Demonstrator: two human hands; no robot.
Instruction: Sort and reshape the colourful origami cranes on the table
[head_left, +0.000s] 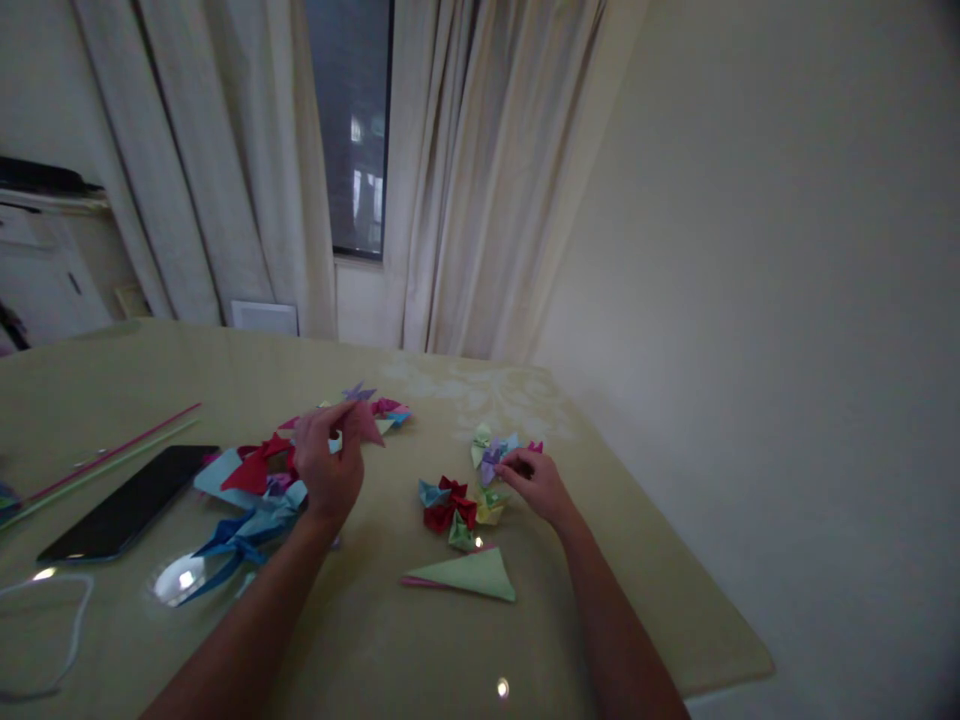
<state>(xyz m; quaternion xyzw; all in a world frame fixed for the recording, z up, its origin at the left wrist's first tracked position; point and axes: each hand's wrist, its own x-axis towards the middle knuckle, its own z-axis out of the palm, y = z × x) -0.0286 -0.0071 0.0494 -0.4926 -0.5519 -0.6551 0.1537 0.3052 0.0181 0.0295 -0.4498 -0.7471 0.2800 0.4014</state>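
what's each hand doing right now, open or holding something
Left hand: closed, pinching pink paper.
Right hand: fingertips at the purple flower; cannot tell whether it grips.

Between my left hand (328, 460) and right hand (536, 485) I have a bare lane of table (397, 475), hemmed on its right by the red paper flower (451, 507) and, nearer me, by the folded green paper (469, 574). The purple paper flower (489, 466) crowds my right fingertips. Beyond my right forearm, open tabletop reaches the edge, with the wall (750, 300) past it. On my left, the blue folded paper (244, 535), black phone (127, 505) and pink stick (150, 434) block a low sweep.
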